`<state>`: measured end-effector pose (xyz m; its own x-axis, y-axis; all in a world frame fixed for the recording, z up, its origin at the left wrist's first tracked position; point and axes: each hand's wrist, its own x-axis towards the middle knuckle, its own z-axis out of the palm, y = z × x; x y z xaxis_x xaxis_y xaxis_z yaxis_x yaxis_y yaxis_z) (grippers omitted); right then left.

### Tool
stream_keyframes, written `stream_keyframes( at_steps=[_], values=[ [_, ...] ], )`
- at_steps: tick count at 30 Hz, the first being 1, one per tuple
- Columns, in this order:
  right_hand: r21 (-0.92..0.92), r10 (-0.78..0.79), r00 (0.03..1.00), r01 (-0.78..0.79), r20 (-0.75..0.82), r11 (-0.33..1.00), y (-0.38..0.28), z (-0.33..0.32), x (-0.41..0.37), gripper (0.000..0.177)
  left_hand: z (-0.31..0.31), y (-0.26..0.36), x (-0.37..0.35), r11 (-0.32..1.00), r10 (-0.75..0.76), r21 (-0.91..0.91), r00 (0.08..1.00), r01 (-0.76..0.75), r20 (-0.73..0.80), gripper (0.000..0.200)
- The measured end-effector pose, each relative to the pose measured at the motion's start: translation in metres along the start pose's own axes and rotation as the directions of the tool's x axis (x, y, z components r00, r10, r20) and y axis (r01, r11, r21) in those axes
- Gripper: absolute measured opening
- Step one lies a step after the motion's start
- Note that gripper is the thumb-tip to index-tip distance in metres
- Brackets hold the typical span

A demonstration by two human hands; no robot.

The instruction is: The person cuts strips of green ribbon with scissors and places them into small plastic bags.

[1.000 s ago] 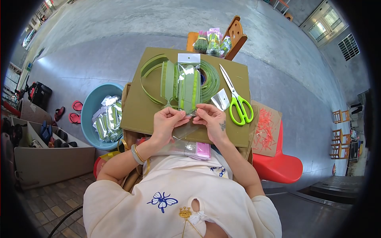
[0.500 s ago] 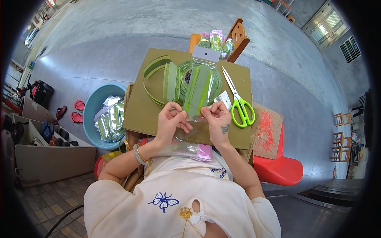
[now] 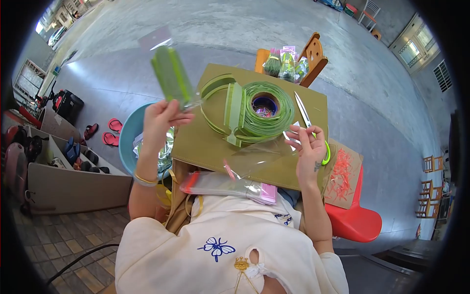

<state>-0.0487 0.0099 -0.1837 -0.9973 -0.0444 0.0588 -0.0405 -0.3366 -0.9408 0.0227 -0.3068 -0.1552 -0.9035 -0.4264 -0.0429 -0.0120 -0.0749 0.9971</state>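
My left hand [image 3: 166, 120] pinches the bottom end of a clear plastic packet [image 3: 171, 76] filled with green strips, raised left of the table above the blue tub [image 3: 128, 142]. Over the table's right side, my right hand [image 3: 309, 147] has loosely bent, parted fingers and no visible hold. It partly covers green-handled scissors [image 3: 303, 110] and a small white label. A large coil of green ribbon [image 3: 267, 105] lies on the olive table mat [image 3: 196, 147], beside a loose folded green strip bundle [image 3: 234, 110]. Clear film [image 3: 259, 157] stretches near the front edge.
Clear sleeves with pink ends [image 3: 230, 186] rest at my lap. Several filled packets fill the tub. A wooden chair [image 3: 313, 56] holds more bundles behind the table. Red scraps lie on cardboard [image 3: 342, 176] over a red chair [image 3: 360, 223]. A shoe rack [image 3: 73, 191] stands left.
My left hand has carried the filled packet from the table's middle up and left, uncovering the ribbon coil. My right hand has let go of it and shifted right, towards the scissors.
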Motion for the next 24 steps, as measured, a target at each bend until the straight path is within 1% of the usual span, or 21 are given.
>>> stream_keyframes(
  at_steps=[1,3,4,5,6,7,8,9,10,11,12,14,15,16,17,18,19,21,23,24],
  values=[
    [-0.05,-0.05,0.998,0.049,-0.026,0.998,0.0,-0.013,0.006,0.009,-0.032,0.004,0.004,0.998,-0.06,0.022,0.997,0.061,-0.039,0.031],
    [-0.166,-0.116,0.99,0.101,-0.084,0.981,0.001,-0.036,0.015,0.01,-0.109,-0.019,0.011,0.961,-0.241,0.108,0.963,0.254,-0.12,0.032],
    [-0.225,-0.148,0.983,0.121,-0.11,0.967,0.001,-0.048,0.019,0.01,-0.15,-0.037,0.009,0.912,-0.36,0.161,0.924,0.377,-0.125,0.033],
    [-0.304,-0.184,0.977,0.144,-0.107,0.942,0.003,-0.06,0.022,0.01,-0.177,-0.053,0.002,0.844,-0.473,0.211,0.87,0.493,-0.14,0.035],
    [-0.381,-0.217,0.971,0.165,-0.099,0.91,0.004,-0.072,0.024,0.01,-0.185,-0.063,-0.006,0.578,-0.625,0.481,0.736,0.66,-0.26,0.036],
    [-0.454,-0.254,0.963,0.187,-0.089,0.871,0.004,-0.078,0.027,0.011,-0.188,-0.068,-0.012,0.213,-0.686,0.659,0.591,0.721,-0.425,0.038],
    [-0.586,-0.266,0.962,0.182,-0.059,0.789,0.002,-0.081,0.027,0.011,-0.171,-0.064,-0.026,-0.048,-0.53,0.836,0.695,0.547,-0.485,0.045],
    [-0.708,-0.264,0.964,0.172,-0.021,0.685,0.001,-0.085,0.026,0.011,-0.188,-0.082,-0.023,0.081,-0.37,0.931,0.878,0.356,-0.303,0.046],
    [-0.812,-0.255,0.967,0.165,0.021,0.56,-0.001,-0.088,0.026,0.011,-0.204,-0.101,-0.019,0.172,-0.173,0.976,0.98,0.131,-0.101,0.048],
    [-0.888,-0.274,0.956,0.214,0.105,0.407,0.001,-0.092,0.026,0.014,-0.186,-0.097,-0.01,0.276,0.013,0.961,1.0,0.023,-0.027,0.048],
    [-0.897,-0.293,0.945,0.254,0.149,0.363,0.001,-0.091,0.025,0.016,-0.153,-0.081,0.006,0.356,0.207,0.929,0.978,-0.098,0.024,0.048],
    [-0.9,-0.33,0.912,0.339,0.242,0.276,0.003,-0.079,0.024,0.018,-0.076,-0.04,0.027,0.445,0.379,0.842,0.916,-0.306,0.133,0.045],
    [-0.845,-0.366,0.843,0.489,0.394,0.216,0.007,-0.076,0.027,0.026,-0.038,-0.021,0.028,0.514,0.328,0.787,0.926,-0.342,0.189,0.044],
    [-0.827,-0.363,0.838,0.507,0.408,0.242,0.013,-0.069,0.029,0.029,-0.004,-0.006,0.025,0.579,0.28,0.725,0.926,-0.374,0.254,0.042],
    [-0.81,-0.363,0.832,0.524,0.419,0.266,0.018,-0.059,0.032,0.032,0.024,0.006,0.019,0.523,0.136,0.772,0.93,-0.361,0.343,0.041],
    [-0.792,-0.362,0.827,0.537,0.429,0.289,0.021,-0.052,0.032,0.035,0.044,0.012,0.015,0.46,-0.019,0.812,0.91,-0.359,0.413,0.039],
    [-0.807,-0.299,0.849,0.516,0.436,0.287,0.023,-0.049,0.033,0.035,0.056,0.007,0.014,0.461,-0.023,0.759,0.848,-0.461,0.529,0.039],
    [-0.832,-0.173,0.877,0.479,0.448,0.279,0.023,-0.044,0.036,0.037,0.07,-0.011,0.014,0.457,-0.027,0.618,0.684,-0.64,0.729,0.038],
    [-0.808,-0.022,0.952,0.273,0.307,0.522,0.012,-0.042,0.032,0.034,0.077,-0.024,0.009,0.431,-0.026,0.638,0.698,-0.638,0.715,0.037],
    [-0.77,0.073,0.967,0.146,0.243,0.622,0.01,-0.043,0.026,0.032,0.077,-0.032,0.005,0.419,-0.032,0.649,0.704,-0.635,0.709,0.037]
  ],
)
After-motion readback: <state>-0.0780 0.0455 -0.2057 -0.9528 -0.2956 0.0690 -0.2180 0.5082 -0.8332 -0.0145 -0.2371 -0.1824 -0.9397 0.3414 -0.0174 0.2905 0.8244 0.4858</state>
